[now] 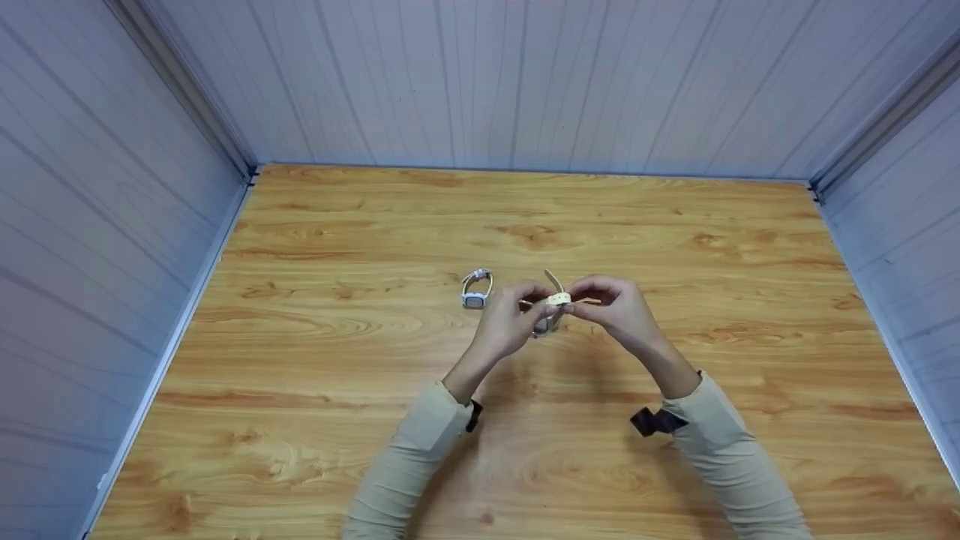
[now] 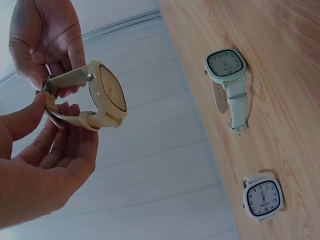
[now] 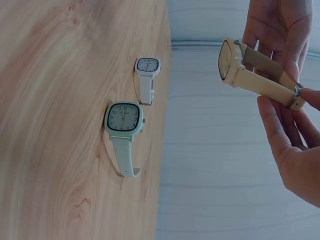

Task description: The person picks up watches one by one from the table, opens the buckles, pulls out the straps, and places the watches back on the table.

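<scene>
Between both hands, held above the table, is a cream wristwatch (image 2: 111, 95) with its strap bent into a loop. My left hand (image 1: 510, 321) pinches the strap near the metal buckle (image 3: 297, 91). From the other side, my right hand (image 1: 621, 309) grips the strap end at that same buckle, thumb and fingers on it. The watch's case points away from the fingers. Below the hands, a pale green watch (image 3: 123, 120) rests on the table, partly hidden in the head view. A white watch (image 1: 474, 300) lies left of it, strap curved behind its face.
The wood-grain table (image 1: 315, 345) carries the two resting watches near its middle. Pale panelled walls (image 1: 480, 82) border it at the back and on both sides. Dark wrist mounts (image 1: 658, 421) sit at the beige sleeves (image 1: 720, 435).
</scene>
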Demonstrator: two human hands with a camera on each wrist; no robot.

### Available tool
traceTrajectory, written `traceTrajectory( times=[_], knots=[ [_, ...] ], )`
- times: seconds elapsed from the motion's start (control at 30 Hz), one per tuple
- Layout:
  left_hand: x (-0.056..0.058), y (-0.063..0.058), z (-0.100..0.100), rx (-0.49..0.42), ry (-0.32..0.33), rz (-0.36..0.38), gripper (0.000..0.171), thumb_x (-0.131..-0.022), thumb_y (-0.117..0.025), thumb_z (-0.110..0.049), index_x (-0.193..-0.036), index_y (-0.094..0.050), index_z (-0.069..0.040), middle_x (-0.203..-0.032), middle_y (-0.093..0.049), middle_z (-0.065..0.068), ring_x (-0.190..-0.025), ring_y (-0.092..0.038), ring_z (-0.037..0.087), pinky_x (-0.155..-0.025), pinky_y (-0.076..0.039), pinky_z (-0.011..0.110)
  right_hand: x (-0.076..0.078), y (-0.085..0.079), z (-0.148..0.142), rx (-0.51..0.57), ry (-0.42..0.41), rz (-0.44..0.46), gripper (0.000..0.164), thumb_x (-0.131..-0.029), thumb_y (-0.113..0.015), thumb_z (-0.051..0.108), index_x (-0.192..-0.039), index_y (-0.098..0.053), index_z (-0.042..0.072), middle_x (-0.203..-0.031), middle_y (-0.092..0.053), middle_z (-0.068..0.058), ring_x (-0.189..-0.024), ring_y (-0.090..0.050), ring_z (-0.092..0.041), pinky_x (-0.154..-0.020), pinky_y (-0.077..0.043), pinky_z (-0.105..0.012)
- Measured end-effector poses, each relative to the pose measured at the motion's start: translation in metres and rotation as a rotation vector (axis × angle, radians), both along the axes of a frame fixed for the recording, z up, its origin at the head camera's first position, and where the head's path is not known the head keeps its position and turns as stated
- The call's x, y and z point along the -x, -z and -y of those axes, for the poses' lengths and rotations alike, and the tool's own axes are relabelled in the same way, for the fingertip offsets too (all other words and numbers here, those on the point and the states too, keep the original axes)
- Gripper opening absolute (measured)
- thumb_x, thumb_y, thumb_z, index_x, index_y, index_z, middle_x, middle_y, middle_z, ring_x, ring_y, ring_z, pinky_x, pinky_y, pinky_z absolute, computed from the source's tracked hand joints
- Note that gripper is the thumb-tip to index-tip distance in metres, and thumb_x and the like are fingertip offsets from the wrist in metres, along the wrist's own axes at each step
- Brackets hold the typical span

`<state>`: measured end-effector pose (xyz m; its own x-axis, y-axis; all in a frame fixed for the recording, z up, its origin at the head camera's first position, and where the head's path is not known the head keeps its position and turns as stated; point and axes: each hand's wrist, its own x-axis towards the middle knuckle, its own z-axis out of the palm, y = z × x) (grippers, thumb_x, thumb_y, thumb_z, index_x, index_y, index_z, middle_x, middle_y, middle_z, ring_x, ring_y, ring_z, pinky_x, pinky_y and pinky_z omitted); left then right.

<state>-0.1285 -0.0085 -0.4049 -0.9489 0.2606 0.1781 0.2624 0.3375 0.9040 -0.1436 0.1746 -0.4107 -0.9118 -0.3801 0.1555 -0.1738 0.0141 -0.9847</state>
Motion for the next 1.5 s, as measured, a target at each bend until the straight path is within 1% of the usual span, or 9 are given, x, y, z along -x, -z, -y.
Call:
traceTrajectory(
  times=[0.17,0.33,0.43,0.5,0.7,0.87,1.13,1.37,1.5],
  knots=[
    [-0.001,0.0,-0.001,0.051,-0.009,-0.033,0.014,-0.081,-0.068,-0.006,-0.094,-0.068,0.0,-0.089,-0.067,0.009,-0.079,-0.062,0.015,-0.068,-0.049,0.02,0.0,-0.003,-0.002,-0.094,-0.054,-0.007,0.021,-0.081,-0.067,0.001,-0.098,-0.063,-0.01,-0.096,-0.062,-0.017,-0.089,-0.062,-0.024,-0.076,-0.052,-0.032],
    [-0.002,0.0,-0.002,0.087,-0.009,-0.074,0.013,-0.08,-0.069,-0.006,-0.092,-0.069,-0.001,-0.089,-0.068,0.008,-0.078,-0.063,0.014,-0.068,-0.049,0.02,-0.003,-0.013,0.0,-0.2,-0.06,-0.003,0.019,-0.082,-0.065,-0.001,-0.098,-0.063,-0.01,-0.095,-0.063,-0.018,-0.086,-0.062,-0.02,-0.073,-0.051,-0.027],
    [-0.002,0.0,-0.002,0.095,-0.008,-0.086,0.012,-0.079,-0.07,-0.005,-0.091,-0.069,-0.001,-0.088,-0.068,0.008,-0.077,-0.064,0.013,-0.067,-0.049,0.019,-0.007,-0.023,0.003,-0.234,-0.069,-0.003,0.018,-0.082,-0.063,-0.005,-0.098,-0.062,-0.013,-0.094,-0.063,-0.022,-0.085,-0.062,-0.021,-0.072,-0.051,-0.024],
    [-0.003,-0.001,-0.002,0.096,-0.008,-0.088,0.012,-0.08,-0.069,-0.005,-0.091,-0.069,0.0,-0.088,-0.068,0.009,-0.077,-0.064,0.014,-0.067,-0.049,0.018,-0.007,-0.025,0.004,-0.241,-0.064,0.003,0.018,-0.082,-0.063,-0.006,-0.098,-0.062,-0.014,-0.094,-0.062,-0.024,-0.084,-0.062,-0.023,-0.071,-0.051,-0.024],
    [-0.002,-0.002,-0.001,0.1,-0.003,-0.065,0.014,-0.081,-0.068,-0.006,-0.093,-0.067,0.001,-0.09,-0.066,0.01,-0.078,-0.063,0.015,-0.067,-0.049,0.018,0.0,-0.013,0.002,-0.227,-0.01,-0.008,0.018,-0.081,-0.067,-0.002,-0.096,-0.065,-0.01,-0.093,-0.063,-0.022,-0.081,-0.063,-0.018,-0.07,-0.052,-0.025],
    [-0.001,-0.003,-0.001,0.092,-0.007,-0.036,0.015,-0.081,-0.068,-0.009,-0.094,-0.067,0.0,-0.093,-0.066,0.01,-0.08,-0.063,0.016,-0.067,-0.049,0.018,0.001,-0.01,0.001,-0.2,0.017,-0.032,0.017,-0.08,-0.068,0.001,-0.095,-0.067,-0.007,-0.093,-0.065,-0.018,-0.08,-0.064,-0.018,-0.07,-0.052,-0.027],
    [0.0,-0.002,0.0,0.045,0.008,-0.025,0.013,-0.084,-0.065,-0.005,-0.095,-0.067,0.001,-0.092,-0.066,0.01,-0.086,-0.062,0.018,-0.073,-0.049,0.019,0.001,-0.007,0.002,-0.109,0.019,-0.042,0.016,-0.078,-0.068,-0.002,-0.093,-0.068,-0.009,-0.092,-0.064,-0.022,-0.08,-0.064,-0.019,-0.07,-0.053,-0.028],
    [0.002,-0.002,0.001,-0.001,0.01,0.037,0.015,-0.083,-0.066,-0.006,-0.096,-0.066,0.002,-0.09,-0.066,0.01,-0.083,-0.062,0.018,-0.073,-0.05,0.02,0.001,-0.004,0.0,-0.021,0.058,-0.014,0.019,-0.077,-0.07,-0.001,-0.092,-0.066,-0.012,-0.092,-0.065,-0.021,-0.082,-0.064,-0.021,-0.073,-0.053,-0.031],
    [0.001,-0.001,0.0,-0.014,0.002,0.056,0.014,-0.083,-0.066,-0.005,-0.095,-0.066,0.002,-0.087,-0.066,0.009,-0.082,-0.061,0.016,-0.073,-0.049,0.02,0.0,-0.002,-0.001,0.023,0.06,-0.006,0.02,-0.077,-0.07,-0.002,-0.091,-0.065,-0.014,-0.09,-0.065,-0.02,-0.082,-0.064,-0.022,-0.074,-0.053,-0.033]
  ],
)
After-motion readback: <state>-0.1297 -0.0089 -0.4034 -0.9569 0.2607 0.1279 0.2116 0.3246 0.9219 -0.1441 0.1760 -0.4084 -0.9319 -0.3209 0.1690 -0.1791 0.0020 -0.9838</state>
